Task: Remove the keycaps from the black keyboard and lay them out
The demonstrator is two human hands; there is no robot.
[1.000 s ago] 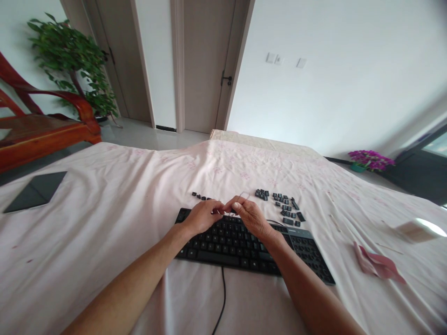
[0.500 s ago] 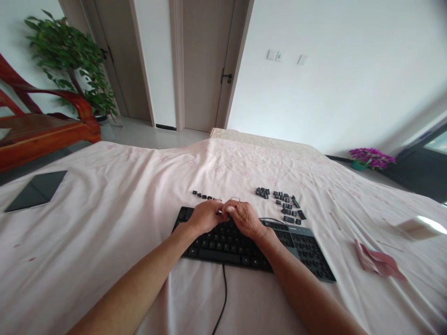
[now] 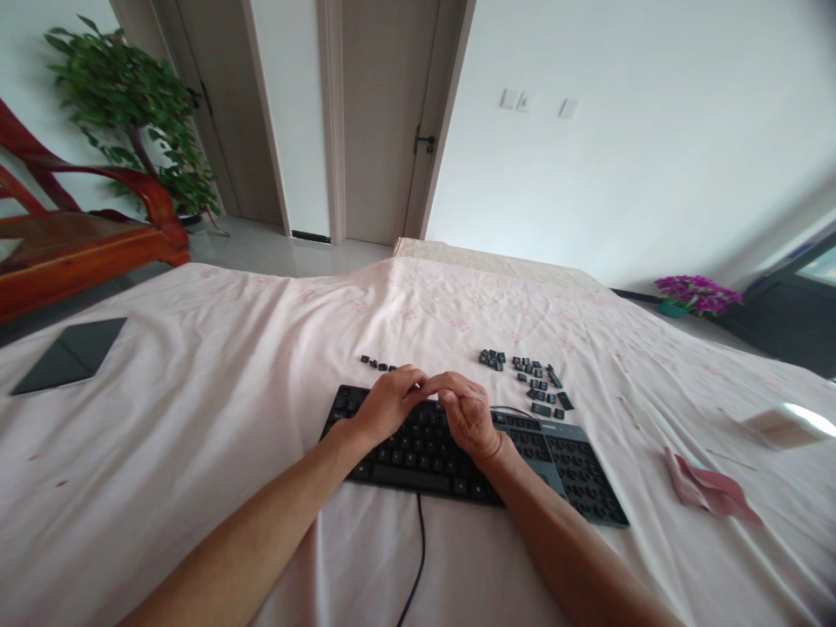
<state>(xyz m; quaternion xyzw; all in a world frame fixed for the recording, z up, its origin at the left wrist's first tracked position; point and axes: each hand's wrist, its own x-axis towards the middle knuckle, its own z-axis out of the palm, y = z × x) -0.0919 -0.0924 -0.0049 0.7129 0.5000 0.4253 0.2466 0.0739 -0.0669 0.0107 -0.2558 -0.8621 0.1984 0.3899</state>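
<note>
A black keyboard (image 3: 562, 470) lies on the pink sheet in front of me. Both my hands hover over its top rows with the fingertips meeting. My left hand (image 3: 385, 407) has its fingers curled in a pinch; what it pinches is hidden. My right hand (image 3: 468, 416) is closed on a thin wire keycap puller (image 3: 475, 397), of which only a sliver shows. Several loose black keycaps (image 3: 532, 385) lie beyond the keyboard to the right. A short row of keycaps (image 3: 375, 363) lies just beyond my left hand.
The keyboard's cable (image 3: 418, 544) runs toward me. A dark flat pad (image 3: 69, 353) lies far left, a pink cloth (image 3: 709, 492) and a white box (image 3: 780, 425) at the right. A wooden chair (image 3: 84, 239) and a plant (image 3: 131, 96) stand behind on the left.
The wire loop that stood up above my right fingers has dropped out of sight. Both hands have drawn slightly lower over the keyboard, their fingertips still together.
</note>
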